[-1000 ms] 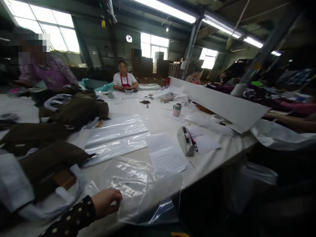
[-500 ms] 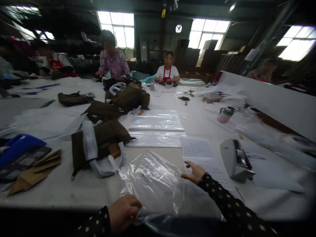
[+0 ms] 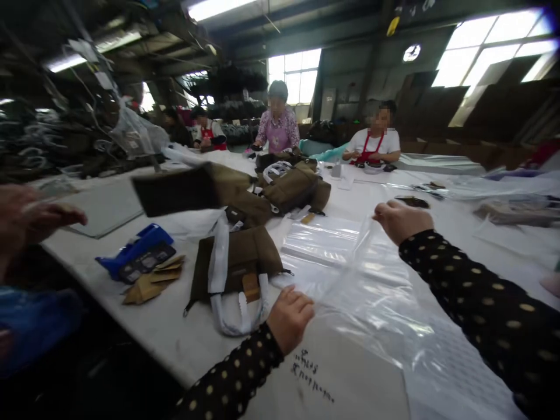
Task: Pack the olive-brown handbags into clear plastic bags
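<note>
My left hand (image 3: 289, 317) is closed on the near edge of a clear plastic bag (image 3: 371, 297), and my right hand (image 3: 400, 220) grips the bag's far edge. The bag hangs stretched between them, just above the white table (image 3: 144, 326). Both sleeves are dark with pale dots. A flat olive-brown bag (image 3: 238, 259) with white wrapped handles lies just left of my left hand. A stack of clear plastic bags (image 3: 321, 245) lies beyond the held one.
More olive bags (image 3: 293, 186) are piled toward the table's middle. A blue holder (image 3: 135, 254) and brown paper tags (image 3: 153, 280) sit near the left edge. A co-worker's hand (image 3: 32, 216) reaches in at far left. Other people (image 3: 376, 137) work at the far side.
The view has swung left. My right hand has left the dotted sheet and taken the bag's far edge; both hands have lifted the bag off the table.
</note>
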